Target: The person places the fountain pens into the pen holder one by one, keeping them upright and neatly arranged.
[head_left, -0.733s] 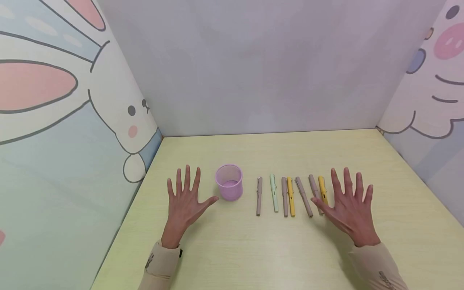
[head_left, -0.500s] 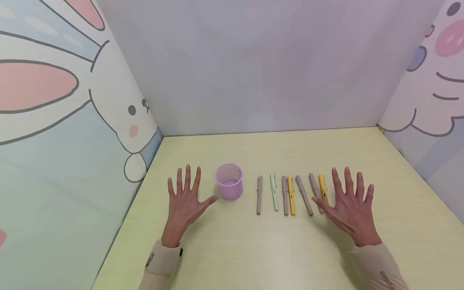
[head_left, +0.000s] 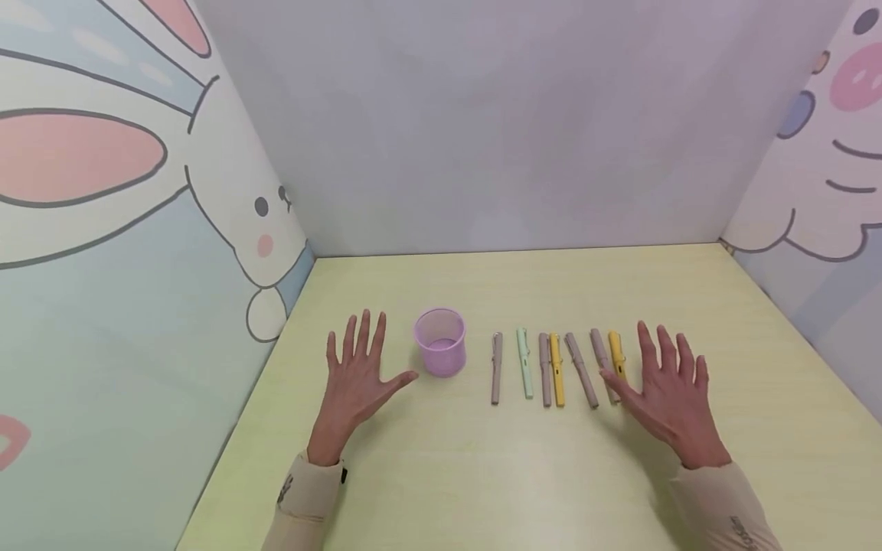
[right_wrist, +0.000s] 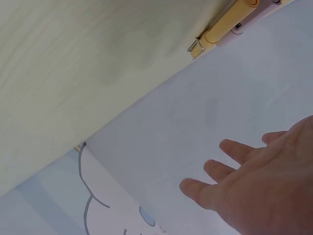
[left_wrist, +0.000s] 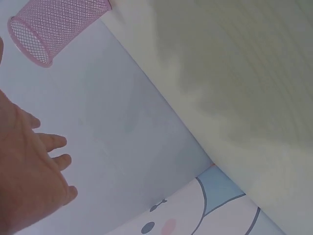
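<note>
My left hand point(head_left: 355, 389) is spread over the table, its thumb pointing toward a purple mesh pen holder point(head_left: 442, 357). In the left wrist view the mesh wall of the pen holder point(left_wrist: 66, 24) shows at the top left. To its right lies a row of capped pens: a mauve pen point(head_left: 496, 369), a mint green pen point(head_left: 525, 363), a yellow pen point(head_left: 556, 370) beside another mauve one, and more mauve pens. At the row's right end a yellow pen point(head_left: 616, 353) lies partly behind my right hand point(head_left: 671, 398), which is spread and holds nothing.
The light wooden table point(head_left: 441, 474) ends at a plain grey back wall point(head_left: 482, 130). A side wall with a rabbit drawing point(head_left: 234, 199) stands at the left, and one with a pig drawing point(head_left: 827, 176) at the right.
The right hand's fingers have bent slightly and drawn a little closer together. The whole head view has shifted slightly; the pen holder and pens lie as before.
</note>
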Available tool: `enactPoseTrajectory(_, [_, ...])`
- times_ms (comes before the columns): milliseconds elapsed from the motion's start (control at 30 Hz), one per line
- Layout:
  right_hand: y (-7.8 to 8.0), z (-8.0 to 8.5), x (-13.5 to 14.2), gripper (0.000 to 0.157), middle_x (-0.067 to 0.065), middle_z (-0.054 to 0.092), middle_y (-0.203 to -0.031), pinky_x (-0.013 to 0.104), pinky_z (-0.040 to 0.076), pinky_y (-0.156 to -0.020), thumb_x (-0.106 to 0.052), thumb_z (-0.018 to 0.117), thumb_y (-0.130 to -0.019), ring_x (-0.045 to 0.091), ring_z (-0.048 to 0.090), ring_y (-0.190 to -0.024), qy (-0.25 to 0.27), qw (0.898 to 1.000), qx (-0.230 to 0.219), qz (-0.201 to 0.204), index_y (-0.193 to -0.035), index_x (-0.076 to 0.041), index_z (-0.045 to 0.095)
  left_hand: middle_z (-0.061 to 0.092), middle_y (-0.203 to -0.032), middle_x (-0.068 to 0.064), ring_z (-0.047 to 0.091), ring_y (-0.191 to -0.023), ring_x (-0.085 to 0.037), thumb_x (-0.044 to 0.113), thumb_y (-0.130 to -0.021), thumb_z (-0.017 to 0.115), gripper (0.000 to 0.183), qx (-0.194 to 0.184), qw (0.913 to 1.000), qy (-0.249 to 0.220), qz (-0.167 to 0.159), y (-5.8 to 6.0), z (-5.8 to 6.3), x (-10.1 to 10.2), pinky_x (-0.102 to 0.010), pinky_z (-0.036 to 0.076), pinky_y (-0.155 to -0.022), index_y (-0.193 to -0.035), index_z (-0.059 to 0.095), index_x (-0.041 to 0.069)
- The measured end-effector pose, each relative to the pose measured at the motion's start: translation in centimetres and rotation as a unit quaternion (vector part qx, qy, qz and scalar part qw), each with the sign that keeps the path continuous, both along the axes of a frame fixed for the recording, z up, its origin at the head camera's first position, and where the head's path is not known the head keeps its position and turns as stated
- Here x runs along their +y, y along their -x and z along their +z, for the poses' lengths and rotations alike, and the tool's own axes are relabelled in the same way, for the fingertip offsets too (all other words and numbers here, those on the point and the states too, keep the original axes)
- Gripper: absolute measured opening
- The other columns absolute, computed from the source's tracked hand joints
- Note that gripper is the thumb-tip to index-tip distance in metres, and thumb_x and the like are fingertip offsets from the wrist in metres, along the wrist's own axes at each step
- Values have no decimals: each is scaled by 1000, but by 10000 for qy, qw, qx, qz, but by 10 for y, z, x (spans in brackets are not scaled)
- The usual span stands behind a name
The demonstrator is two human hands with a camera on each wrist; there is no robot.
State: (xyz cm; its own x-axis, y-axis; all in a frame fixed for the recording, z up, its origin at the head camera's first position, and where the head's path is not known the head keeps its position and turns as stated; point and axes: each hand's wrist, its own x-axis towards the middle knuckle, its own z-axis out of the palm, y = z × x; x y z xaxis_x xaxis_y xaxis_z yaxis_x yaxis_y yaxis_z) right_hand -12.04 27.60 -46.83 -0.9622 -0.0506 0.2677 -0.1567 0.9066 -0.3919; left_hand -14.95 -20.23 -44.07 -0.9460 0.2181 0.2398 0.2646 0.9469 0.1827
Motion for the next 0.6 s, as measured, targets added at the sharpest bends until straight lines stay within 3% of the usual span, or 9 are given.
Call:
enactPoseTrajectory(133, [4, 2, 2, 92, 40, 23, -154, 82, 17, -102, -51, 56, -102, 65, 16, -141, 274, 9995, -94, 103, -165, -3, 9, 14, -171, -18, 10, -156, -36, 69, -87, 67, 115, -7, 9975, -553, -444, 9, 3, 0, -61, 2, -122, -167, 10, 9])
enactPoseTrajectory(233, [7, 4, 6, 88, 44, 29, -147, 82, 30, -90, -46, 58, -104, 69, 27, -128, 432, 9988, -165, 162, -161, 4, 14, 22, -169, -16, 20, -154, -35, 62, -88, 72, 113, -303, 9903, -1169, -690, 18, 9, 1, -57, 13, -123, -167, 12, 9])
enactPoseTrajectory(433, [18, 8, 13, 75, 44, 43, -130, 73, 44, -79, -36, 59, -105, 62, 46, -112, 916, 9936, -612, 264, -150, 16, 30, 31, -167, -8, 35, -149, -33, 59, -85, 79, 110, -1252, 9614, -2301, -841, 35, 19, 4, -59, 34, -115, -167, 20, 15])
enactPoseTrajectory(600, [29, 7, 21, 69, 44, 50, -124, 66, 51, -81, -32, 57, -107, 56, 58, -104, 1221, 9870, -993, 327, -145, 21, 34, 40, -162, -12, 40, -146, -32, 53, -85, 81, 106, -1830, 9429, -2573, -1060, 48, 17, 7, -63, 38, -110, -166, 23, 18])
